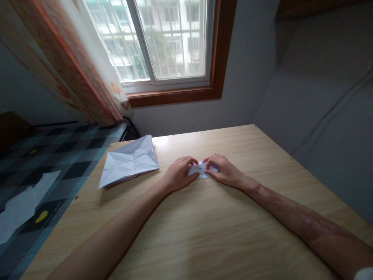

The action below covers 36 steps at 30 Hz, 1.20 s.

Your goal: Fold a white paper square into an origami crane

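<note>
Paper (197, 170) pinched from both ends on a table (204, 233).
The left hand (178, 174) and right hand (223, 170) meet almost fingertip to fingertip, each clenched lightly on 1 end of the small white folded paper, which rests on the wood directly under the grip; fingers hide much of it. Holding it down against the hard top with 2 hands probably keeps it from sliding and lets a crease be pressed sharp. Left of the grip, well apart, lies a stack of creased sheets (129, 163), seemingly parked within the left arm's reach yet out of the way. Beyond the grip are a window (163, 39) and curtain (87, 77); farther left, off the table, is a checked cover (58, 155).
</note>
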Available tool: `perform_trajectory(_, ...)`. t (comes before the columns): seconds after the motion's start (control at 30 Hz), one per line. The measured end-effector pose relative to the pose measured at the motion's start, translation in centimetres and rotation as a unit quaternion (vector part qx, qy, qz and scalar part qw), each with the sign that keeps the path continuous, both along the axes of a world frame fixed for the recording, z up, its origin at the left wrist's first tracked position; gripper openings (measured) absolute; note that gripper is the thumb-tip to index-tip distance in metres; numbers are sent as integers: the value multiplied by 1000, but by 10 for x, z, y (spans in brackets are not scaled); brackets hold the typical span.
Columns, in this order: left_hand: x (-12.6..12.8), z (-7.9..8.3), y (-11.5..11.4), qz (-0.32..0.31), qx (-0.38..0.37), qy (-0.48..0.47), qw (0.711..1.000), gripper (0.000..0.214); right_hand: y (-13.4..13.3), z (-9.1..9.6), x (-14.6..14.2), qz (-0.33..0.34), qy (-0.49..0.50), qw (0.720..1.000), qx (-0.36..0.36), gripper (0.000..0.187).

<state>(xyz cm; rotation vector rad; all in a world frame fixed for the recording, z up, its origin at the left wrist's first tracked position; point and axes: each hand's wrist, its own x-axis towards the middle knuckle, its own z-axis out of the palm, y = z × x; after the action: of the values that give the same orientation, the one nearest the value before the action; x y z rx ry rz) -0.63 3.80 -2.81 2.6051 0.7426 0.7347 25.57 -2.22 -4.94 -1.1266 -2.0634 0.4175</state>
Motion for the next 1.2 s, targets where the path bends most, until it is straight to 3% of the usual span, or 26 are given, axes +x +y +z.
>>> perform_trajectory(0.13,0,1,0,-9,11,-5,1000,28,-1,-2,-1,-16,4,1000,19,8)
perform_trajectory(0.33,1,2,1,-23,8,1,1000,26,-2,0,-2,-32,27,999,8,28)
perform_trajectory(0.53,1,4,-1,-33,4,3,999,15,2,1,1,-39,7,999,4,3)
perform_trajectory(0.67,0,3,-1,-21,-1,-14,1000,19,0,3,-1,-27,42,999,14,6)
perform_trajectory(0.83,-1,0,0,19,-82,-79,993,35,-5,9,-4,-13,61,998,30,6)
perform_trajectory(0.97,-2,-2,-2,-5,-159,-135,978,42,-8,11,-6,-9,62,997,54,8)
perform_trajectory(1.2,0,3,-2,-37,-49,-129,990,17,-12,14,-8,-32,85,994,58,14)
